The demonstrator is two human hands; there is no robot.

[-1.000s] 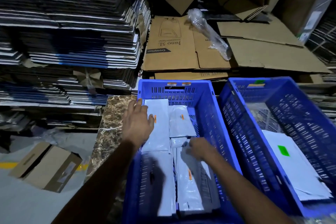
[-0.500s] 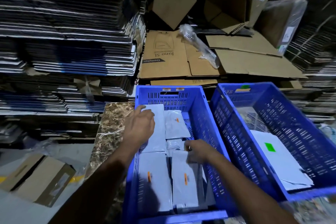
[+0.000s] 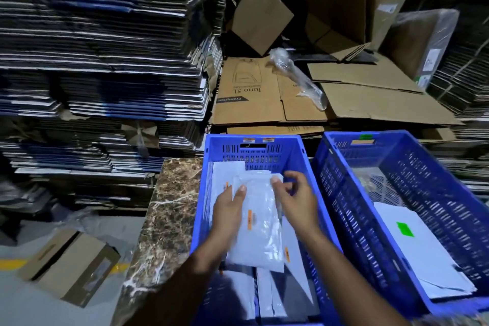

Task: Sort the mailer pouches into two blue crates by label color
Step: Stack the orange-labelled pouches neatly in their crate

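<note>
Two blue crates stand side by side. In the left crate (image 3: 202, 188) lie several white mailer pouches with orange labels (image 3: 225, 176). The right crate (image 3: 428, 167) holds a white pouch with a green label (image 3: 423, 259). Above the left crate, both hands hold one white mailer pouch (image 3: 260, 235) with an orange label. My left hand (image 3: 227, 216) grips its left edge, thumb on top. My right hand (image 3: 297, 200) pinches its far right corner with curled fingers.
The crates sit on a brown marble counter (image 3: 169, 219). Tall stacks of flattened cartons (image 3: 105, 61) rise at the left. Flat cardboard sheets (image 3: 264, 95) and a clear plastic roll (image 3: 299, 79) lie behind the crates. A cardboard box (image 3: 68, 267) rests on the floor at the lower left.
Both hands left the pouches lying in the left crate and came together. They now hold one orange-labelled pouch lifted above that crate.
</note>
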